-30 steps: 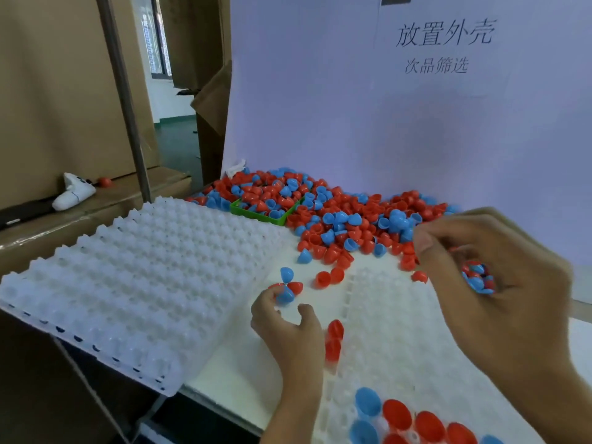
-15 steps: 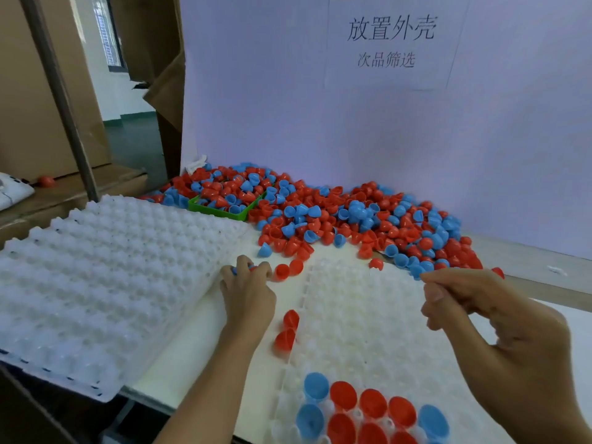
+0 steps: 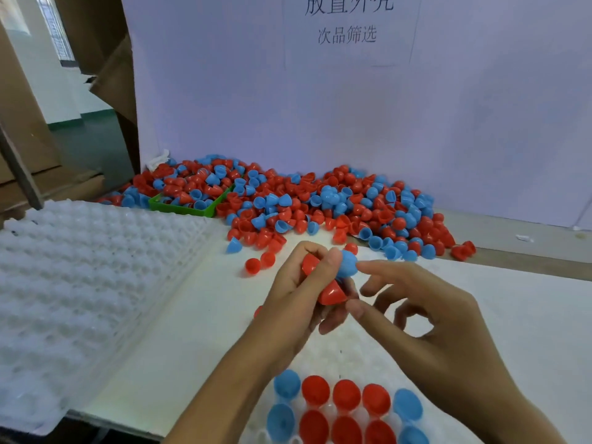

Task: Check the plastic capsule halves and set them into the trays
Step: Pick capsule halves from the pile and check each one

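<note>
My left hand (image 3: 294, 302) is raised over the white tray (image 3: 512, 331) and grips several capsule halves: a blue one (image 3: 347, 263) at the top and a red one (image 3: 332, 293) below it. My right hand (image 3: 426, 322) is close beside it on the right, with its index fingertip touching the blue half and its thumb near the red half; it holds nothing. Red and blue halves (image 3: 346, 408) sit open side up in the tray's near rows. A big heap of red and blue capsule halves (image 3: 320, 206) lies against the back wall.
A second white tray (image 3: 80, 283) lies at the left, overhanging the table's front edge. A green bin (image 3: 182, 208) sits half buried in the heap. Two loose red halves (image 3: 259, 263) lie in front of the heap. Cardboard boxes stand at the far left.
My left hand has lifted off the table with capsule halves and moved right. My right hand has come left to meet it. The camera has tilted down and closer.
</note>
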